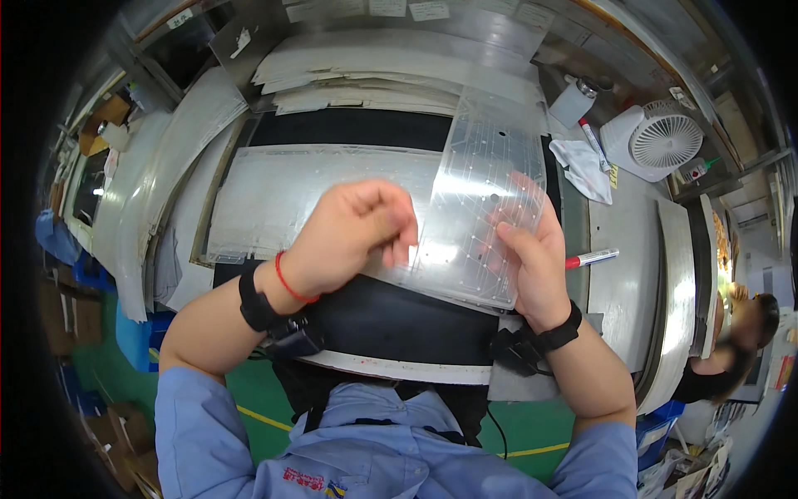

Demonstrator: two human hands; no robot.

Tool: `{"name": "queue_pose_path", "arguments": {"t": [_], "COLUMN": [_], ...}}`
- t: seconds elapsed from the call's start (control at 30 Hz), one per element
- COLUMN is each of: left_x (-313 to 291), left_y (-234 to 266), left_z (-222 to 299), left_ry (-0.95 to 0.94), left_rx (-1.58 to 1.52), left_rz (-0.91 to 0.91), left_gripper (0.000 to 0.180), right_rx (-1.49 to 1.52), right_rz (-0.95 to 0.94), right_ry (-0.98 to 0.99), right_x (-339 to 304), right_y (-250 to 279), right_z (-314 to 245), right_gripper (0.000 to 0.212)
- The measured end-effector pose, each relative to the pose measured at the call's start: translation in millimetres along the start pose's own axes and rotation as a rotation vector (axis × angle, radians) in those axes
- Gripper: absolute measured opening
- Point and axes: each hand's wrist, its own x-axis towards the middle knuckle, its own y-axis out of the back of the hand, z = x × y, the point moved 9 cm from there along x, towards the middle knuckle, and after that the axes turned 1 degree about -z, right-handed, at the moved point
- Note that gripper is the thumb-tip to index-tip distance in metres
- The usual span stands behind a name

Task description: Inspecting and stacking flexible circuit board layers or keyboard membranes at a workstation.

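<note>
My right hand (536, 258) grips the right edge of a clear, flexible plastic sheet (470, 191) printed with fine lines and dots. Its thumb lies on top, and its fingers show through from beneath. The sheet slants up and away over the table. Just left of its lower part is my left hand (366, 224), slightly blurred, with the fingers curled in a pinch; what they hold, if anything, cannot be made out. Under both hands lies another pale sheet (307, 191) on a black work surface (391, 320).
Stacked pale sheets (366, 62) stand at the back, more sheets (166, 166) at the left. On the right are a white fan (657, 137), a bottle (573, 101), a white cloth (579, 166) and a red-capped marker (592, 258). Another person (736, 349) is at far right.
</note>
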Motion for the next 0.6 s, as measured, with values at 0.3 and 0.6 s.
{"name": "queue_pose_path", "arguments": {"t": [0.3,0.6], "left_x": [-68,-16], "left_y": [-112,-8], "left_z": [-39,12], "left_ry": [0.256,-0.209], "left_rx": [0.291,0.26], "left_rz": [-1.02,0.218], "left_gripper": [0.007,0.022], "right_rx": [0.028,0.028], "right_rz": [-0.044,-0.055], "right_ry": [0.008,0.002], "right_x": [4,1], "right_y": [3,-1], "right_z": [1,5], "right_gripper": [0.063,0.062]}}
